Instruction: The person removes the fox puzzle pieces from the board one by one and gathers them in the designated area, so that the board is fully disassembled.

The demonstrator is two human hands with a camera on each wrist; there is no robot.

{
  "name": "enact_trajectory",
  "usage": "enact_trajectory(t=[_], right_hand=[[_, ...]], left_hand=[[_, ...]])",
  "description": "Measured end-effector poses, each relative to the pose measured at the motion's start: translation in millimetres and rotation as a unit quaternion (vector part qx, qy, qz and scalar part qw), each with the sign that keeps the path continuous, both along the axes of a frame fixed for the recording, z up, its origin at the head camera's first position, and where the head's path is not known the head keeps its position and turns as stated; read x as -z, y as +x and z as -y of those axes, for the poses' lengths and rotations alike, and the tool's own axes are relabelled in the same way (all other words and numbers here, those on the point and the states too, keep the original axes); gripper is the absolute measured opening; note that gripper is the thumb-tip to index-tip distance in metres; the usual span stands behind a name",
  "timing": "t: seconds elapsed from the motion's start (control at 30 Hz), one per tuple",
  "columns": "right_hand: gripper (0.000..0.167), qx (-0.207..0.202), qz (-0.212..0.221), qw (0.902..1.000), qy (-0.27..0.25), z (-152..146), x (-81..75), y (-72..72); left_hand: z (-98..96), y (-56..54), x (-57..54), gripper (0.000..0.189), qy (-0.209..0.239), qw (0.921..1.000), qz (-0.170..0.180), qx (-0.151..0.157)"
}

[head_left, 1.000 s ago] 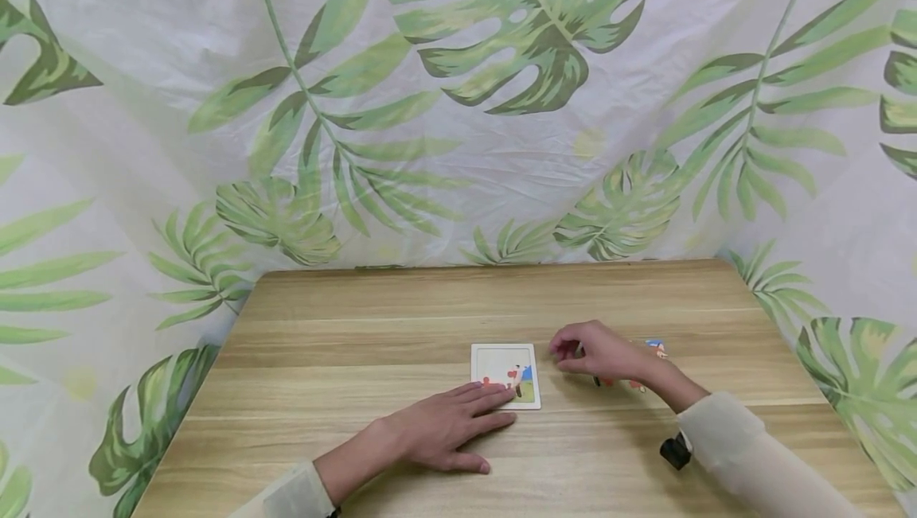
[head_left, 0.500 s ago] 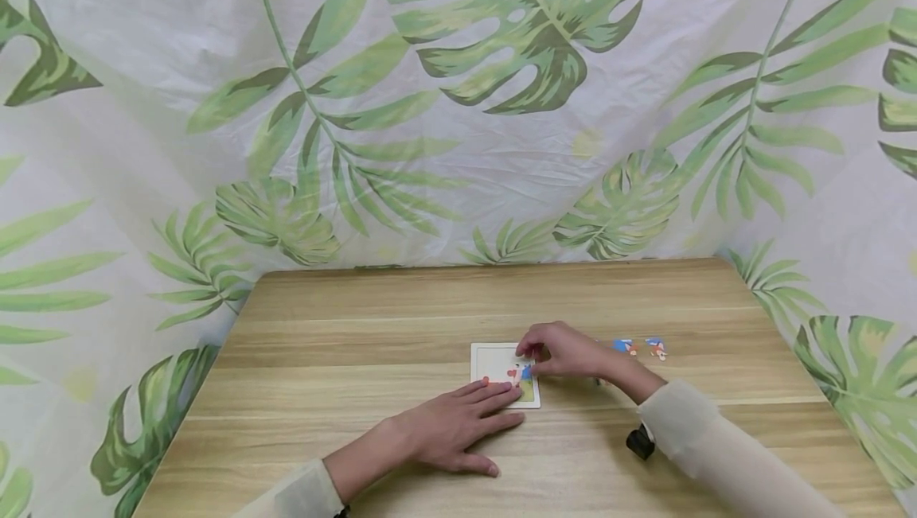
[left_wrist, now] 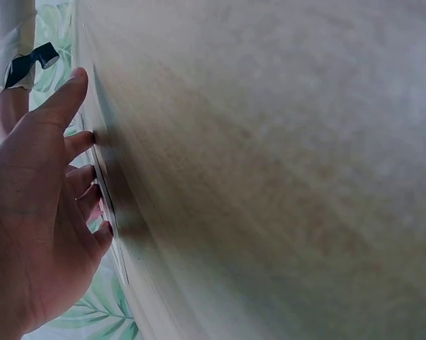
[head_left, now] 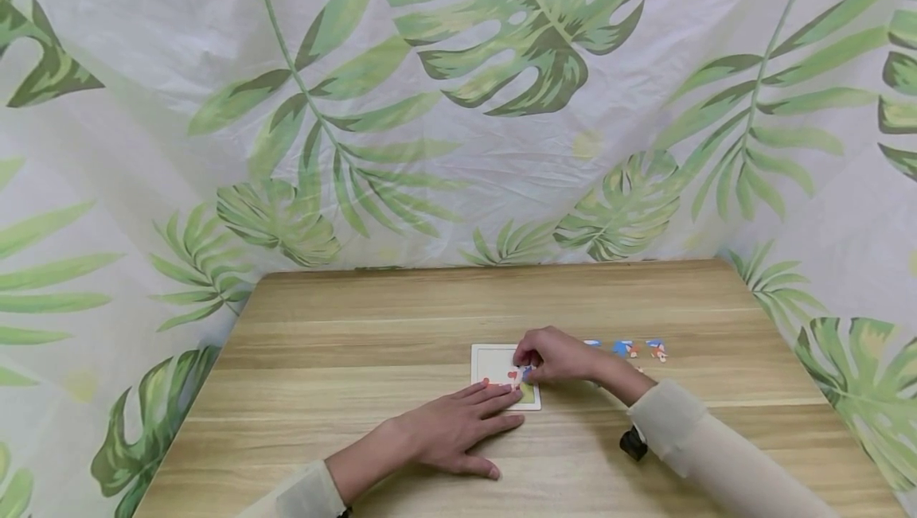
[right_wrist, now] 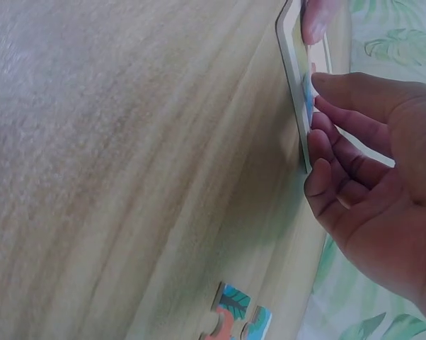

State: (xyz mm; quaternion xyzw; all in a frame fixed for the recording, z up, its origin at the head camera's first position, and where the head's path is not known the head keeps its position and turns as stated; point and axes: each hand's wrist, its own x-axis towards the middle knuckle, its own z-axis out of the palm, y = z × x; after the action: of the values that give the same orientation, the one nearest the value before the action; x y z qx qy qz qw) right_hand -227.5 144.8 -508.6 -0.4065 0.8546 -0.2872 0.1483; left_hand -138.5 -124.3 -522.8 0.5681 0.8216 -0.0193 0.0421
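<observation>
A small white-framed puzzle board [head_left: 494,359] lies on the wooden table, its lower part filled with pictured pieces in red, blue and green. My left hand [head_left: 458,430] rests flat, its fingertips over the board's lower edge. At the board's right side, my right hand [head_left: 559,355] pinches a puzzle piece [head_left: 528,373] showing some blue, thumb and index fingertips right at the board's surface. Its outline is mostly hidden by the fingers. In the right wrist view the other fingers of that hand curl beside the board's edge.
Several loose puzzle pieces [head_left: 623,348] lie right of the board, partly hidden under the right forearm. One green-and-blue piece [right_wrist: 234,301] shows in the right wrist view. A leaf-patterned cloth [head_left: 444,144] hangs behind the wooden table [head_left: 344,327].
My right hand has moved left from beside the loose pieces onto the board's right side, uncovering some of those pieces. My left hand has shifted slightly right on the board.
</observation>
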Motion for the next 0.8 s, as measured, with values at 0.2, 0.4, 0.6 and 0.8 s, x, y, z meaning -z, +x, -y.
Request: enact_trajectory(t=[0.2, 0.4, 0.6, 0.8], right_hand=[[0.019, 0.008, 0.012, 0.9999, -0.004, 1.1, 3.0, -0.7], [0.022, 0.014, 0.016, 0.9996, -0.018, 1.1, 4.2, -1.2], [0.02, 0.01, 0.043, 0.9983, -0.038, 0.0, 4.1, -0.5], [0.017, 0.011, 0.068, 0.9958, -0.06, -0.7, 7.3, -0.6]], left_hand=[[-0.6, -0.2, -1.0, 0.079, 0.005, 0.9999, 0.013, -0.003], [-1.5, -0.4, -0.6, 0.078, 0.006, 0.9998, 0.016, -0.007], [-2.3, -0.6, -1.1, 0.078, 0.006, 0.9998, 0.015, -0.009], [-3.5, -0.6, -3.4, 0.079, 0.008, 0.9998, 0.015, -0.011]])
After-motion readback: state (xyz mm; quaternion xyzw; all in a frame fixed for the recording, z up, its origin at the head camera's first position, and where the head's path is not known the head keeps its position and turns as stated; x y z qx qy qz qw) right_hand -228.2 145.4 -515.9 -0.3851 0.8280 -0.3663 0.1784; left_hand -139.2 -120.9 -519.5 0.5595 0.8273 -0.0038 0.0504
